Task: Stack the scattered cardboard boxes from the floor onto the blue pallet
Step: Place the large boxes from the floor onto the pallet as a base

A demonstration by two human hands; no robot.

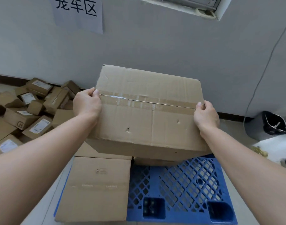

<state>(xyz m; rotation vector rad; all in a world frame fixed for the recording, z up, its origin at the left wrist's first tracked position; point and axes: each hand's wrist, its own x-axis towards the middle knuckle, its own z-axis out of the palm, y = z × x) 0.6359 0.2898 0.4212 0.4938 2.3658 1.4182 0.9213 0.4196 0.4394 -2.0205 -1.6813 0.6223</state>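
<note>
1. Cardboard, in the form of a large taped box (148, 114), is being held over the far half of the blue pallet (179, 184), with its far edge close to the grey wall (155, 46).
2. Its left short edge is being gripped by the left hand (87, 104), with the thumb laid on the top face beside the tape seam. The right short edge is being gripped likewise by the right hand (205, 116).
3. The pallet's near left part is being covered by a flat closed box (96, 189), and a second box (90, 151) is being partly hidden behind it.
4. Bare blue lattice is being left open across the near right part, up to the pallet's front edge.
5. Whether the held box is touching anything beneath it cannot be told.
6. Floor room at the left is being taken up by a heap of small boxes (25, 114) along the skirting. A lined bin (267, 125) is being seen at the right, by the wall.
</note>
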